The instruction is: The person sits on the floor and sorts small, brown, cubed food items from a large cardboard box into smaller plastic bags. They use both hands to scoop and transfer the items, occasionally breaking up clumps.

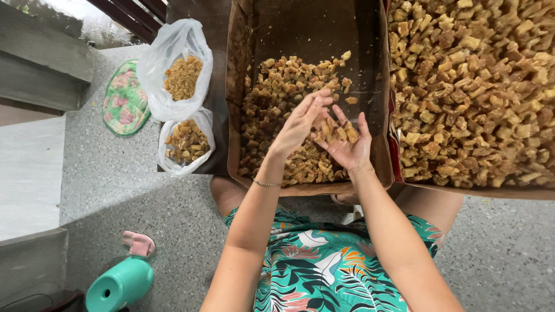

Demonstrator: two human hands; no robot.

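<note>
My right hand (348,145) is cupped palm up over the middle cardboard box (236,115), holding several brown crunchy pieces (337,132). My left hand (300,120) hovers just left of it, fingers together, tips touching the pieces in the right palm. A thin bracelet sits on the left wrist. Beneath both hands the box holds a loose pile of the same brown pieces (277,92), with its far part bare.
A second box (474,86) on the right is heaped with lighter brown chunks. Two clear plastic bags (176,69) (186,141) with pieces sit left of the middle box. A floral pad (124,98) and a teal container (121,284) lie on the speckled floor.
</note>
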